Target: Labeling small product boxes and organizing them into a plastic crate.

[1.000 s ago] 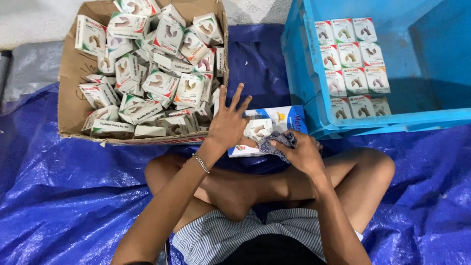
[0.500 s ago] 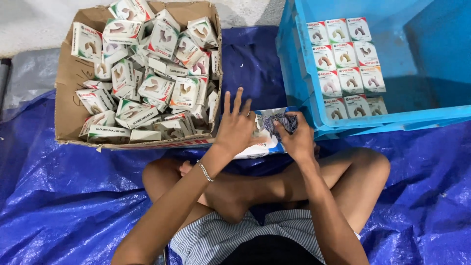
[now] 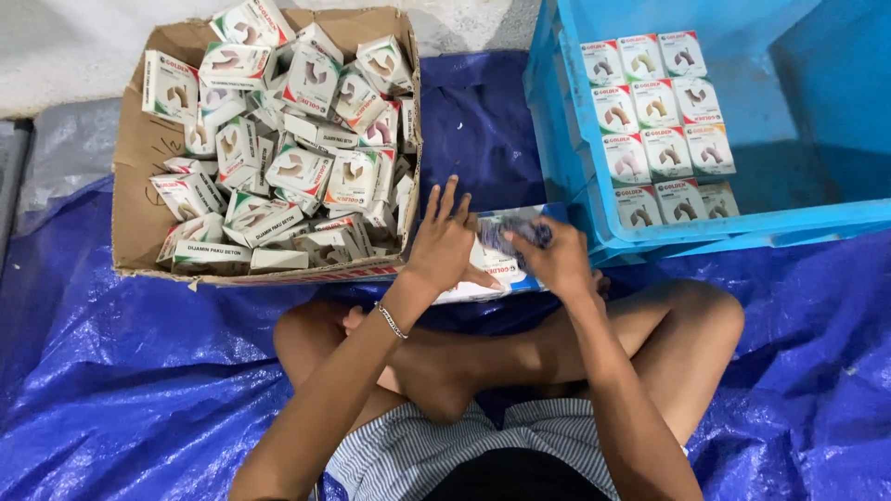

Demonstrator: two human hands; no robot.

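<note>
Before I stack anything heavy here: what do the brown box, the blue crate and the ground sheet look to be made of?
Brown box: corrugated cardboard, matte, with bent flaps and a frayed front edge. Blue crate: seemingly rigid moulded plastic, smooth with a slight sheen and a thick rim. Ground sheet: likely woven plastic tarpaulin, glossy blue and creased all over.

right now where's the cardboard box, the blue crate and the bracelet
cardboard box [image 3: 139,176], head view, on its bare left inner wall
blue crate [image 3: 742,227], head view, on its near rim
bracelet [image 3: 391,320], head view, on the chain across the left wrist
</note>
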